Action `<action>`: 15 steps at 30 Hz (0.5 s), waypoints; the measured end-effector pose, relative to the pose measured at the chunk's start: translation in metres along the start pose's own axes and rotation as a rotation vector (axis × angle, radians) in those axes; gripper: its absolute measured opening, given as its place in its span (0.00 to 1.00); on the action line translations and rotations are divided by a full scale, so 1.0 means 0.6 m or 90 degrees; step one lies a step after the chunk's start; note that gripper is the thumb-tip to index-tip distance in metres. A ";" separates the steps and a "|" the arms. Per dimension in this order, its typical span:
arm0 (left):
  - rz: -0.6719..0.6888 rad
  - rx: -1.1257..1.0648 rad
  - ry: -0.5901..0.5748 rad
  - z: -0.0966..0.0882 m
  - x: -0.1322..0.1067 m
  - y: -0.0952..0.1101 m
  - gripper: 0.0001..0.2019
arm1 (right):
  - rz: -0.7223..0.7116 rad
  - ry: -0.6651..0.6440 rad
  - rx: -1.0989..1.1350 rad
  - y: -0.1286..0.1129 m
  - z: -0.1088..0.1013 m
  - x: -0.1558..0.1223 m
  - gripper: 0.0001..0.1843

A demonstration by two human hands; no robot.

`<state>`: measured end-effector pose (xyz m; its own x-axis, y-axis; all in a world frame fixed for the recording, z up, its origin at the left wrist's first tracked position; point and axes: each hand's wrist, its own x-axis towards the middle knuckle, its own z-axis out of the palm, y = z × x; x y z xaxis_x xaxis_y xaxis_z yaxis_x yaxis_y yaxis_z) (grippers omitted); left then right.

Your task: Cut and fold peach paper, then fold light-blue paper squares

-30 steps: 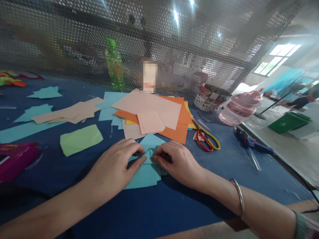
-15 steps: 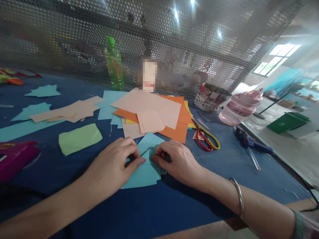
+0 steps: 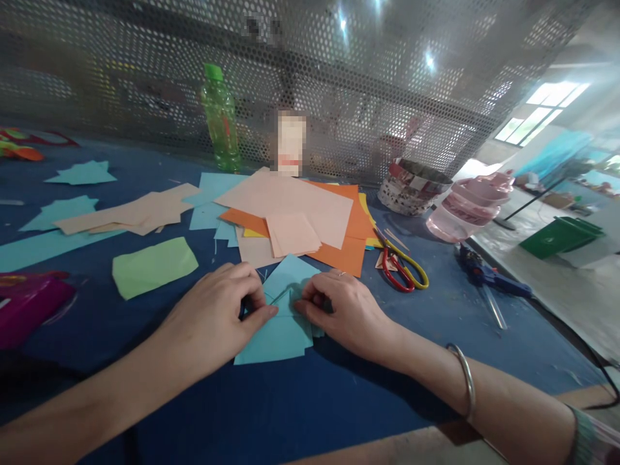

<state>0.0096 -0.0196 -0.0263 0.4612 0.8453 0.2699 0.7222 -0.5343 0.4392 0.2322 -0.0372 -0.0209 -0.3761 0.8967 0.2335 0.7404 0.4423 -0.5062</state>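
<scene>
Light-blue paper sheets (image 3: 276,339) lie stacked in front of me, the top one folded with a crease and a small raised flap near its middle. My left hand (image 3: 223,303) is closed at the left edge of this paper, thumb and index finger pinched together. On the other side, my right hand (image 3: 351,307) pinches the folded paper between thumb and curled fingers. Its fingertips hide part of the fold. Just beyond are a stack of small pale-pink paper squares (image 3: 293,234) and larger orange sheets (image 3: 346,258).
Scissors (image 3: 400,268), a glue gun (image 3: 489,274), a pink water jug (image 3: 467,206) and a newspaper-covered pot (image 3: 411,187) stand or lie to the right. Leftward are green paper (image 3: 155,267), blue paper stars (image 3: 82,173) and a purple object (image 3: 31,307). A green bottle (image 3: 220,119) stands by the mesh.
My left hand has shifted slightly left, its thumb a little farther from the raised fold. My right hand stays almost where it was.
</scene>
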 end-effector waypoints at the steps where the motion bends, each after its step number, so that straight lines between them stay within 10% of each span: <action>1: -0.007 0.001 -0.005 0.000 0.000 0.000 0.15 | 0.005 -0.002 0.003 0.000 0.000 0.000 0.06; 15: -0.027 -0.021 -0.007 0.001 -0.003 -0.002 0.11 | 0.007 -0.031 0.082 0.004 -0.006 0.002 0.11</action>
<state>0.0085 -0.0205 -0.0278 0.4369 0.8667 0.2406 0.7235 -0.4975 0.4785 0.2359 -0.0351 -0.0188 -0.3973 0.8981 0.1886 0.6680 0.4239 -0.6116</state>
